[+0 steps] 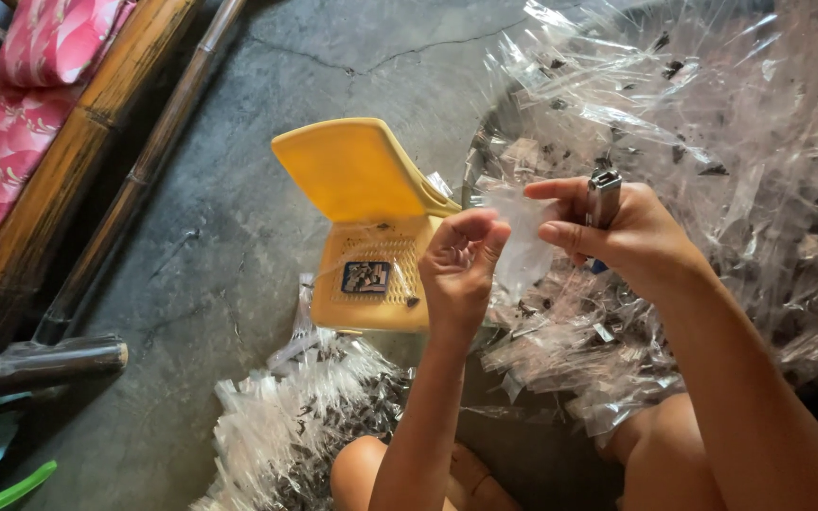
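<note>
Where both hands meet, clear packet (523, 241) half hidden: left fingers (471, 232) pinch it; right fingers (560, 232) grip stapler (603, 197).

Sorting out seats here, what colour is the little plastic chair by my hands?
Yellow; the plastic chair shows in the head view.

Clear glossy film, shiny metal, matt concrete

The small bag (523, 237) between the fingers is thin clear plastic, a little cloudy; the stapler (603, 196) in the right hand (631, 237) is bright smooth metal. The heaps of wrappers (712, 142) are crinkled and very glossy. The yellow chair (357, 170) is smooth plastic, the floor (239, 237) rough cracked concrete, the bench (97, 161) polished bamboo, the cushion (21, 114) pink printed cloth.
</note>
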